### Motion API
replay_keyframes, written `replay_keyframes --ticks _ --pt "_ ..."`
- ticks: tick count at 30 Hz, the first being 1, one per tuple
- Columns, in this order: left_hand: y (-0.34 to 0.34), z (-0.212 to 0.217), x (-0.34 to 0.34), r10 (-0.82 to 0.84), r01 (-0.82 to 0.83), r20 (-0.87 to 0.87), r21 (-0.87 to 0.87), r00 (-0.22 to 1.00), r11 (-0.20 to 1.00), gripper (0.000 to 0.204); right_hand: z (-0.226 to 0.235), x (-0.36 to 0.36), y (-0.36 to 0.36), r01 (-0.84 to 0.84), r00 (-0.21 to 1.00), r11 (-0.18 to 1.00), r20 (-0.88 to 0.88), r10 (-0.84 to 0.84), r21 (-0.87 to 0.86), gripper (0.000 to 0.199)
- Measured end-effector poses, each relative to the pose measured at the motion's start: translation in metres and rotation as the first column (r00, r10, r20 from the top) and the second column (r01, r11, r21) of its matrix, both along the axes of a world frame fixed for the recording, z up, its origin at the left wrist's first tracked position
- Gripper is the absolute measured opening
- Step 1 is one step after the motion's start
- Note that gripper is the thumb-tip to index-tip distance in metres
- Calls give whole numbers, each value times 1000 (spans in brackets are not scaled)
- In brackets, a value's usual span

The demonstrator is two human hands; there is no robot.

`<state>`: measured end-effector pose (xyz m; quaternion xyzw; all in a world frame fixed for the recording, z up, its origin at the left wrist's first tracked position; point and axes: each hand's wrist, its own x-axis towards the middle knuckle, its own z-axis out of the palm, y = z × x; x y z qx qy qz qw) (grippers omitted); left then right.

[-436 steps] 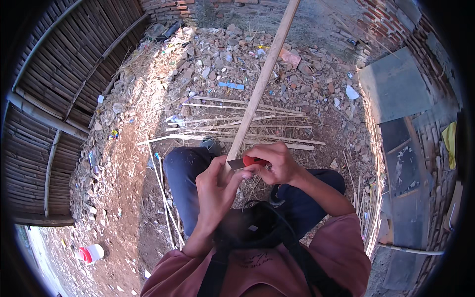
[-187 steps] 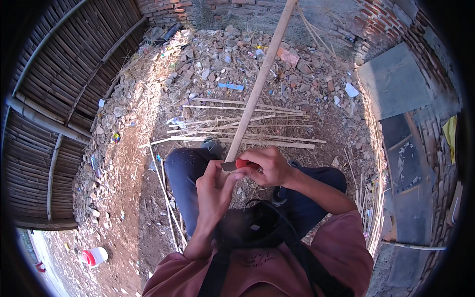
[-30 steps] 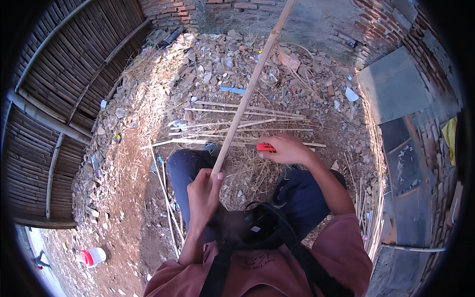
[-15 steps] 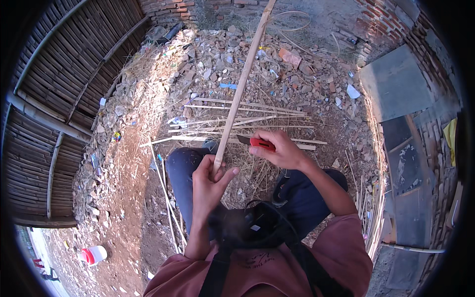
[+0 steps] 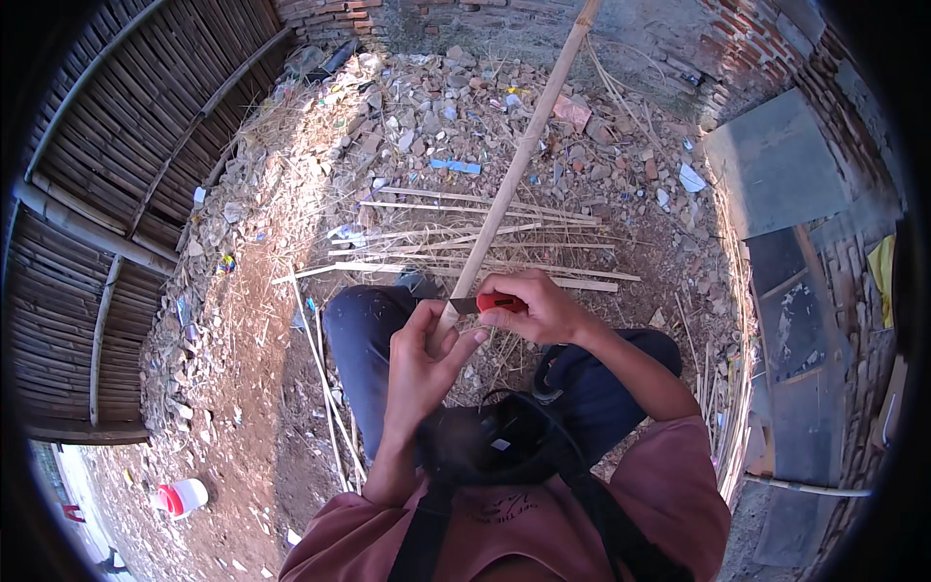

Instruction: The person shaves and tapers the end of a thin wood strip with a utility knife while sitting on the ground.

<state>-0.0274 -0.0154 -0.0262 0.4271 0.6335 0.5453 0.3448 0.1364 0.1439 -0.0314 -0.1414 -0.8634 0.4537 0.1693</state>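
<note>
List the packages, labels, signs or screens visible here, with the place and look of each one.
White plastic container with red cap: lying on the dirt, lower left.
Blue wrapper scrap: flat strip on the rubble, left of the bamboo pole.
Small colourful wrapper: on the ground by the bamboo wall.
No signs or screens show.

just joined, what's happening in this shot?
A seated person is working a long bamboo strip with a red-handled knife. The left hand grips the strip's near end; the right hand holds the knife with its blade against the strip just above the left thumb. The strip slants up and away toward a brick wall. More thin strips lie across the rubble-strewn ground ahead of the knees.
</note>
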Motion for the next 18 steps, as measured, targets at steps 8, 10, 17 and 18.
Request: replay_keyframes --ticks 8,10,17,18 --pt "-1 1 0 -69 70 99 0 993 998 29 -11 -2 -5 -24 989 1000 -147 24 0 29" --pt "1 2 3 -71 67 128 33 989 997 28 -12 -2 -7 -20 987 999 -161 24 26 30" --pt "-1 5 5 -18 18 -32 15 999 1000 26 -17 -5 -9 21 968 985 -250 23 172 30" --pt "-1 4 5 -18 19 -32 15 999 1000 26 -17 -5 -9 22 968 985 -250 22 172 30"
